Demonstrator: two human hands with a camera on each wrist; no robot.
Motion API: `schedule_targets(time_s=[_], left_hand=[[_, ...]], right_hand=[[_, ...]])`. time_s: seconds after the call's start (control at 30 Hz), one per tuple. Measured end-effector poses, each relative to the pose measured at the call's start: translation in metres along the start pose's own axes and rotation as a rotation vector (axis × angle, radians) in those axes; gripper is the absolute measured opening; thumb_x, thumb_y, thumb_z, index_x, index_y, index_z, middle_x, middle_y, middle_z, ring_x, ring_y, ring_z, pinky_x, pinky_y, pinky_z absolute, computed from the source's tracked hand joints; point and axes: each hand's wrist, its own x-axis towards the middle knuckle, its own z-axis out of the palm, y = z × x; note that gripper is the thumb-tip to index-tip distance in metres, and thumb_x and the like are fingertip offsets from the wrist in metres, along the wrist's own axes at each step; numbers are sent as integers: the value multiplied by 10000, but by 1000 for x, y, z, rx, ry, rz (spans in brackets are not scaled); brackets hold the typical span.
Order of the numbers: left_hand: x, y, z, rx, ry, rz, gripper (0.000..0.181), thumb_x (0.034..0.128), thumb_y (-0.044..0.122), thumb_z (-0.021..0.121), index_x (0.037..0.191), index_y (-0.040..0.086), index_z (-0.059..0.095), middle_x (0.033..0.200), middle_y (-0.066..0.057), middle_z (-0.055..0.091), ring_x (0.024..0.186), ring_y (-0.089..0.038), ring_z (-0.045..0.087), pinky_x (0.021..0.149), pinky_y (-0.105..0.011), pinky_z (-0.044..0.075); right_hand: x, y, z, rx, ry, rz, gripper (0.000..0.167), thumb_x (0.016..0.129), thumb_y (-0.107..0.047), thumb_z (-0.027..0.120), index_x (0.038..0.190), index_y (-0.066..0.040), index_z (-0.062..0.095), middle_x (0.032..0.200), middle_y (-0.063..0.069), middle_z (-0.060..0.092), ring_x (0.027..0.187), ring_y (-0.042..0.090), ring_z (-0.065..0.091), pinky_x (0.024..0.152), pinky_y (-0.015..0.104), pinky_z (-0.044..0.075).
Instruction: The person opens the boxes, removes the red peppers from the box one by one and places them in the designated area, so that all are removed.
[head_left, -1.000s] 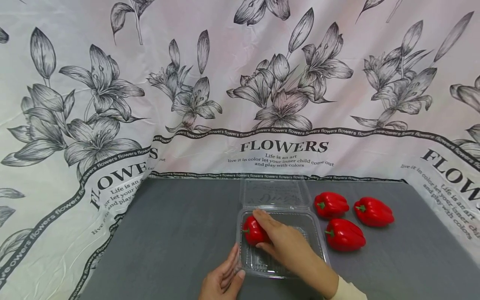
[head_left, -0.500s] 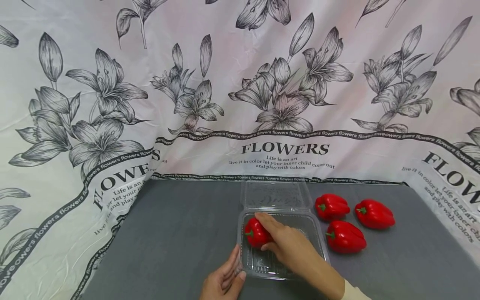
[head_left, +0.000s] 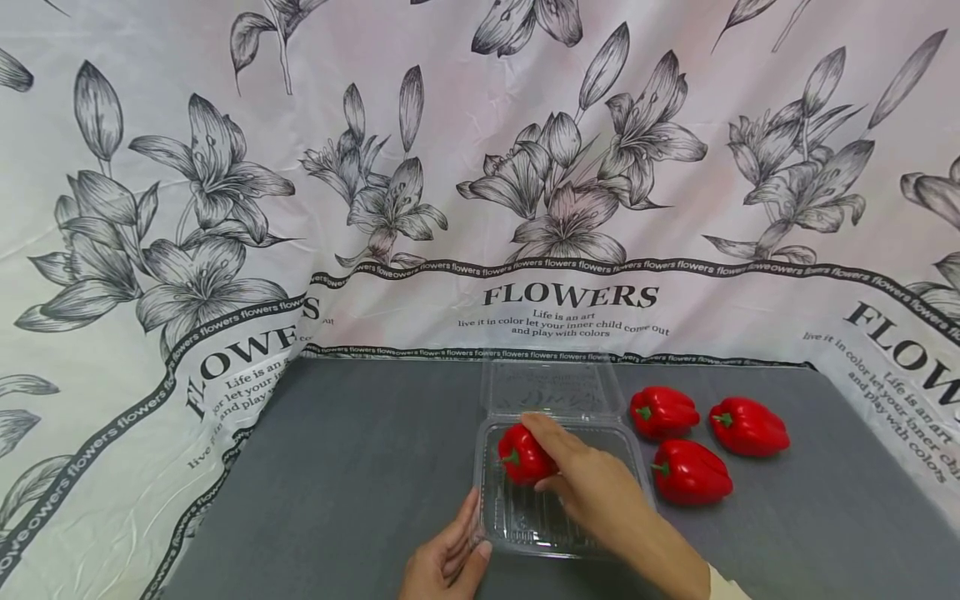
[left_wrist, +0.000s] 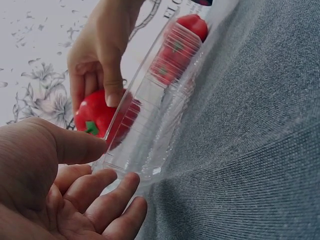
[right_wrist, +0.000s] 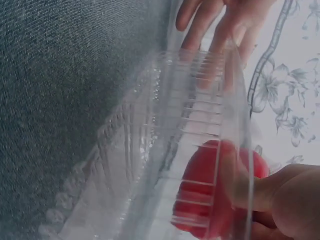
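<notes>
A red bell pepper [head_left: 527, 455] with a green stem is gripped from its right side by my right hand [head_left: 600, 492]. In the left wrist view this pepper [left_wrist: 102, 114] is partly above the rim of the clear plastic container [left_wrist: 142, 137]. The container [head_left: 517, 542] lies on the table with its lid [head_left: 551, 387] folded back. My left hand [head_left: 444, 558] holds its near left corner, thumb at the front and fingers along the left side. Through the clear wall in the right wrist view, my right thumb [right_wrist: 240, 185] presses on the pepper.
Three more red bell peppers lie right of the container: one at the back [head_left: 663, 412], one farther right [head_left: 748, 426] and one nearer [head_left: 691, 472]. The grey table [head_left: 360, 467] meets a flower-printed cloth [head_left: 405, 308] behind and at the sides.
My right hand has shifted slightly to the right and up with the bell pepper, turning its stem toward the front. The left hand stays at the container's corner.
</notes>
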Motion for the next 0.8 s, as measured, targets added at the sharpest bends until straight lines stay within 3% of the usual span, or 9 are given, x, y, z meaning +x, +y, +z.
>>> schedule_targets(time_s=[0.4, 0.63, 0.8], left_hand=[[0, -1, 0, 8, 7, -12, 630, 1015, 151, 729, 1580, 40, 470, 1550, -194, 494, 1379, -292, 534, 1036, -197, 484], [0, -2, -1, 16, 7, -11, 630, 1018, 164, 729, 1579, 42, 469, 1551, -190, 497, 1370, -298, 548, 1035, -211, 494], [0, -2, -1, 20, 3, 8, 627, 1023, 168, 724, 1579, 35, 467, 1547, -217, 496, 1378, -323, 535, 1034, -208, 493]], right_hand=[[-5, 5, -19, -6, 7, 40, 975, 802, -121, 936, 1631, -229, 433, 1575, 85, 541, 1121, 290, 751, 845, 428, 643], [-7, 9, -31, -25, 31, 47, 993, 789, -117, 946, 1631, -220, 430, 1556, 95, 562, 1097, 298, 760, 703, 297, 636], [-8, 15, -39, -39, 61, 39, 1022, 753, -88, 966, 1623, -194, 440, 1547, 109, 575, 1175, 312, 730, 787, 376, 654]])
